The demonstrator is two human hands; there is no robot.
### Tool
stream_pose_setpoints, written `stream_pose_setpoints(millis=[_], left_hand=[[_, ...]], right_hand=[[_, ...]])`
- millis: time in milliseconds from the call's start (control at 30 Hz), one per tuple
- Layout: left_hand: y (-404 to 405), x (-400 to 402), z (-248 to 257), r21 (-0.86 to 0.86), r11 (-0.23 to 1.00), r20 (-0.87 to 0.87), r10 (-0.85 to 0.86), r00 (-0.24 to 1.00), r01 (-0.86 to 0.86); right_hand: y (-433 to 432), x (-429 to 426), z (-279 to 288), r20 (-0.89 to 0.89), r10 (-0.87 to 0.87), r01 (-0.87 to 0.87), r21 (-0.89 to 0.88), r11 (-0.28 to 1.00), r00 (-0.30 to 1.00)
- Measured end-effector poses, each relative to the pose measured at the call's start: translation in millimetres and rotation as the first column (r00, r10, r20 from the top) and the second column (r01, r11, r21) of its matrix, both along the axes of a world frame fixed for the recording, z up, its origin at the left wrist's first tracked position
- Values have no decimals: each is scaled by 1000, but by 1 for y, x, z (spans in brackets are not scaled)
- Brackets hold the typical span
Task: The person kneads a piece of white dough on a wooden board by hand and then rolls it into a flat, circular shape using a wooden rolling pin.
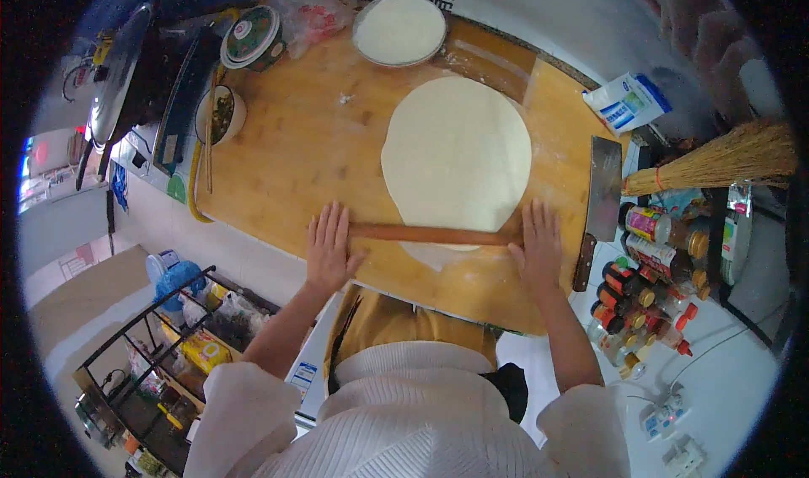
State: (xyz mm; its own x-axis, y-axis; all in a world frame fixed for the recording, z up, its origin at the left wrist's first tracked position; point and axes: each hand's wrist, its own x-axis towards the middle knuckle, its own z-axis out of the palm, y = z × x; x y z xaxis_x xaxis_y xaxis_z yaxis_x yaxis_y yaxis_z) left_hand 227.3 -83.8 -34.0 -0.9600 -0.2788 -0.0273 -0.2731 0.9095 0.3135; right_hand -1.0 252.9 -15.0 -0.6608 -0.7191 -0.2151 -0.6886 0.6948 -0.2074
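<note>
A large flat sheet of dough (456,155) lies on a wooden board (284,155). A wooden rolling pin (430,234) rests across the dough's near edge. My left hand (330,250) lies flat at the pin's left end, fingers pointing away from me. On the pin's right end is my right hand (537,244), also flat, with its thumb by the wood. Neither hand's fingers are wrapped round the pin; the palms appear to rest on its ends. A little loose flour shows on the board near the dough.
Right of the board's middle lies a cleaver (605,190), near a flour bag (626,104), a straw broom (714,159) and seasoning bottles (657,250). A round plate of white contents (399,30) stands at the back. Left are a bowl with chopsticks (237,114) and a lidded tub (251,38).
</note>
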Motion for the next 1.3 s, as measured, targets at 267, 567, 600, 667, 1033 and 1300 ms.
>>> stream_pose_setpoints(millis=[267, 567, 600, 667, 1033, 1300], left_hand=[[-42, -113, 19, -36, 996, -200, 70, 977, -79], [12, -3, 21, -35, 994, -212, 94, 973, -104], [13, -5, 30, -23, 997, -190, 74, 979, -80], [18, -14, 54, -44, 998, -177, 32, 984, -40], [34, 19, 76, 83, 996, -140, 22, 990, -10], [12, 17, 62, 76, 997, -147, 1, 989, 10]], right_hand=[[-51, -49, 0, -166, -174, 140, -200, 970, 971], [-29, 6, 15, 305, -298, 417, -487, 767, 905], [-45, -16, 16, 361, -394, 532, -489, 692, 845], [-78, -74, 2, 484, -511, 702, -526, 479, 711], [-129, -144, -18, 609, -404, 675, -313, 668, 682], [-16, -23, -48, 899, -352, 961, -212, 175, 262]])
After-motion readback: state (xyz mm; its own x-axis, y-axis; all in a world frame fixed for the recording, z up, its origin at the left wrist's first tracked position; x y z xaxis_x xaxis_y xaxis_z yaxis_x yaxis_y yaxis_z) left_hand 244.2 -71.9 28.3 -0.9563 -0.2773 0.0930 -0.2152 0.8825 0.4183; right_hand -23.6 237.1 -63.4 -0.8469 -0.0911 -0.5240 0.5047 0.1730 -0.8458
